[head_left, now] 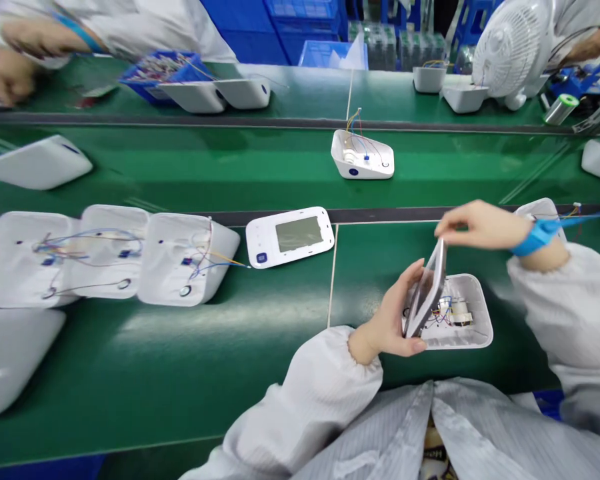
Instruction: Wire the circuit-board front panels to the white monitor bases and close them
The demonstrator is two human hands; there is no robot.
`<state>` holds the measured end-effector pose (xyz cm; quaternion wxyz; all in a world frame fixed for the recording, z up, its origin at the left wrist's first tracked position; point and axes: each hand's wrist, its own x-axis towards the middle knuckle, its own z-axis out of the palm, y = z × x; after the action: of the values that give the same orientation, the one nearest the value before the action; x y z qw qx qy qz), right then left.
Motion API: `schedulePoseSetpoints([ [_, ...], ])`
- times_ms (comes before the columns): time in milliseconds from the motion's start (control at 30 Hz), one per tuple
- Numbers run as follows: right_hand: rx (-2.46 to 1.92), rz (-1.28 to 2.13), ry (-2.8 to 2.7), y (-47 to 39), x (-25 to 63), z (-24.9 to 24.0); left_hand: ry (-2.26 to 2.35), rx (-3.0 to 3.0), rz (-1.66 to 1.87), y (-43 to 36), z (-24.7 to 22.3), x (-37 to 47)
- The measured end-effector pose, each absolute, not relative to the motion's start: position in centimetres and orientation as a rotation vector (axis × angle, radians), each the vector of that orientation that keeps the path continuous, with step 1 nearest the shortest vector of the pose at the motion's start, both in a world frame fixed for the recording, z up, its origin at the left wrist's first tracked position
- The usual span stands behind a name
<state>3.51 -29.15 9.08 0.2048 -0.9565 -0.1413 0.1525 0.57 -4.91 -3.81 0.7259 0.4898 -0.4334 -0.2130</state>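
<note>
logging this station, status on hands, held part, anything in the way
Left hand gripping tilted, grey-white rectangular plastic panel; right hand at its top edge. Open white plastic housing below; left hand, panel hiding its left end.

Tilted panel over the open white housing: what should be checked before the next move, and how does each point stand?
1. Panel held by the left hand: ok.
2. Right hand at the panel's upper edge: ok; whether it pinches firmly: cannot tell.
3. Housing resting on the green table, open side up: ok.
4. Panel lying flat on the housing: not ok, it is steeply tilted.
5. Wires connected to the panel: cannot tell, partly hidden.
</note>
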Motion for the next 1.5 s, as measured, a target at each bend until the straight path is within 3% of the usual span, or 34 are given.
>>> schedulePoseSetpoints([
  [100, -2.825, 0.152, -0.177, -29.3, 10.8, 8.1, -1.041, 1.179, -0.412, -4.8, -4.1, 0.8],
  [233, -2.883, 0.054, -0.318, -24.6, 18.6, 4.9, -1.099, 1.214, -0.370, -4.5, -4.3, 0.9],
  [400, -2.951, 0.003, -0.185, -19.9, 21.0, 3.1, -1.043, 1.199, -0.415, -4.0, -4.8, 0.6],
  [533, -2.950, -0.027, -0.153, -21.0, 17.9, 4.5, -1.015, 1.195, -0.445, -3.7, -5.0, 0.3],
  [700, -2.886, -0.109, -0.042, -25.8, 7.7, 7.1, -1.012, 1.166, -0.494, -3.8, -4.7, 0.4],
  [967, -2.871, -0.137, 0.612, -31.3, -7.0, 2.3, -1.035, 1.174, -0.553, -4.2, -3.8, 0.6],
  [1067, -2.900, -0.188, 0.725, -31.3, -8.4, 2.7, -1.035, 1.168, -0.557, -4.5, -3.1, 0.7],
  [1167, -2.691, -0.310, 0.394, -29.1, -8.7, 5.3, -1.009, 1.146, -0.582, -4.8, -2.3, 0.7],
  [1267, -2.496, 0.000, -0.085, -25.3, -8.2, 7.4, -0.997, 1.130, -0.595, -4.9, -1.8, 0.6],
  [1500, -2.554, 0.231, 0.059, -22.0, -6.0, 7.0, -1.035, 1.173, -0.560, -4.9, -1.8, 0.6],
])
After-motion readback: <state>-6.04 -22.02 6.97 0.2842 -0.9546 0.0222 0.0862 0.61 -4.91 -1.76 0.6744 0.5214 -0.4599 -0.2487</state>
